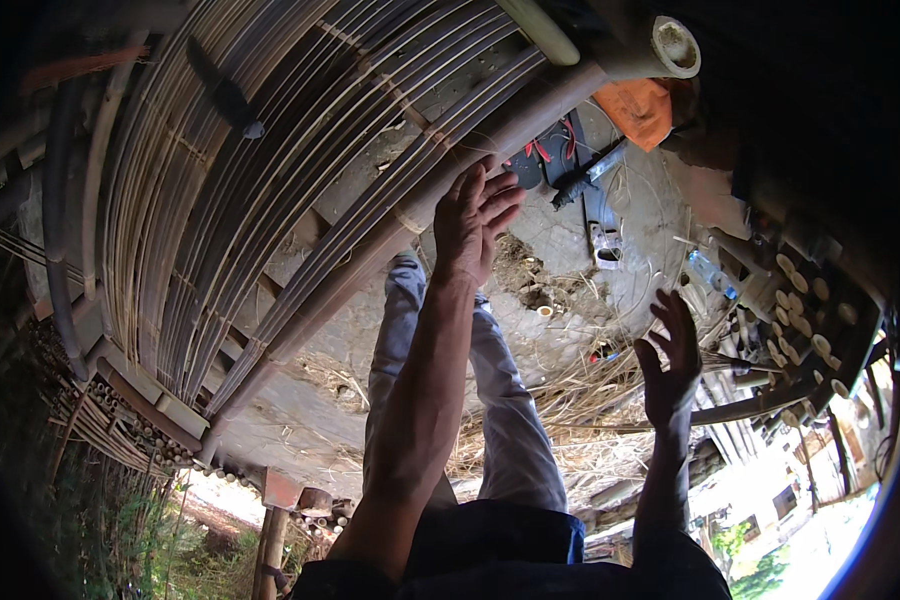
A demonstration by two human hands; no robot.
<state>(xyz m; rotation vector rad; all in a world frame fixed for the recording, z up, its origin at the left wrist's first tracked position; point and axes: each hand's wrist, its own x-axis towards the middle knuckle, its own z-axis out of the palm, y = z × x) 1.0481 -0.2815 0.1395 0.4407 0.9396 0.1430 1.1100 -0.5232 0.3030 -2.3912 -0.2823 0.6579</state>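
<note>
My left hand is raised in the middle, beside the thick front pole of a slatted bamboo frame. Its fingers are apart and I see nothing in them; whether the fingertips touch the pole I cannot tell. My right hand hangs in the air to the right, fingers spread, holding nothing. Long thin bamboo slats run side by side across the frame, tied by cross strips. On the slats at the far left lies a knife with a dark handle.
A blade with a black-wrapped handle lies on the floor near black sandals with red straps. Orange cloth sits beyond them. To the right are a plastic bottle and stacked cut bamboo. Straw-like shavings litter the floor.
</note>
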